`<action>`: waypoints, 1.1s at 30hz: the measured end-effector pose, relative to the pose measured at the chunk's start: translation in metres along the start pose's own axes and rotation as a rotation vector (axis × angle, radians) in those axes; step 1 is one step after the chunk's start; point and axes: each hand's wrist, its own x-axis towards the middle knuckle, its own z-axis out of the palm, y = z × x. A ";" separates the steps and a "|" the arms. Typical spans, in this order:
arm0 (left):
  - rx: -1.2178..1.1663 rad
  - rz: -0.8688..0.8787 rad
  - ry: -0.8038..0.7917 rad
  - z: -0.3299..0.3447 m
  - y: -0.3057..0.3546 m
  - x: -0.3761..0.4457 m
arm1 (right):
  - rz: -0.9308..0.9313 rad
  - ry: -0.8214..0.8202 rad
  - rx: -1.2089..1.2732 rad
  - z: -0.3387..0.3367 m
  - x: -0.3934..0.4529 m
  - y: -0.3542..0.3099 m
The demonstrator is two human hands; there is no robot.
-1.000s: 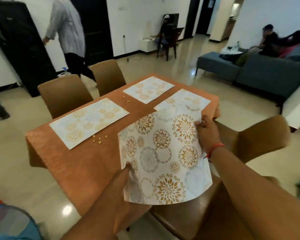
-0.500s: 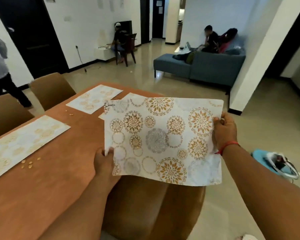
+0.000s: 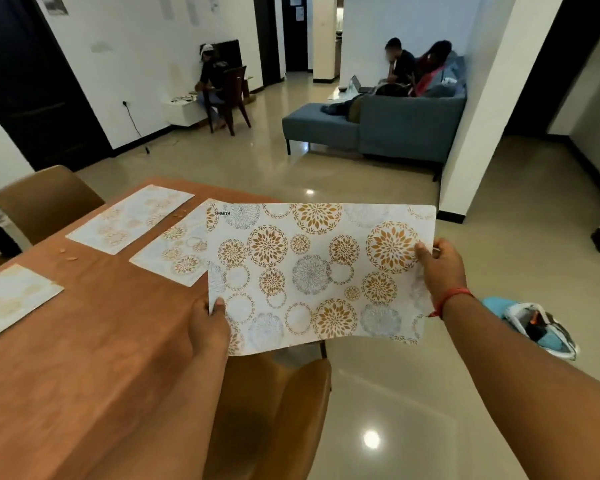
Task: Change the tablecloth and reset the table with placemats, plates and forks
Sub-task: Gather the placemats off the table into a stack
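A white placemat with gold and grey flower circles [image 3: 312, 275] hangs in the air past the table's right edge, held flat between both hands. My left hand [image 3: 208, 325] pinches its lower left edge. My right hand [image 3: 440, 263] grips its right edge, thumb on top. The table wears an orange-brown tablecloth [image 3: 94, 341]. Three more placemats lie on it: one at the far end [image 3: 129, 218], one beside the held mat [image 3: 174, 252], one at the left edge [image 3: 11, 301].
A few crumbs [image 3: 66, 254] lie on the cloth. A brown chair [image 3: 284, 410] stands under the held mat, another [image 3: 45, 199] across the table. A blue sofa [image 3: 388, 129] with people on it is far right; a blue iron [image 3: 534, 323] sits on the floor.
The view has swung right, away from the table. The held placemat has moved from over the table's edge out over the chair and levelled out wide. Both hands keep their hold.
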 end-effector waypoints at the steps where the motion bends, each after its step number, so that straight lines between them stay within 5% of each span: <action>1: -0.009 0.002 0.001 0.012 0.002 0.006 | 0.010 -0.009 -0.001 -0.001 0.010 0.003; 16: -0.047 -0.056 0.016 0.191 0.033 0.095 | 0.048 -0.073 -0.085 0.004 0.220 0.024; 33: -0.045 -0.193 0.336 0.357 0.082 0.199 | 0.008 -0.399 -0.226 0.112 0.508 0.050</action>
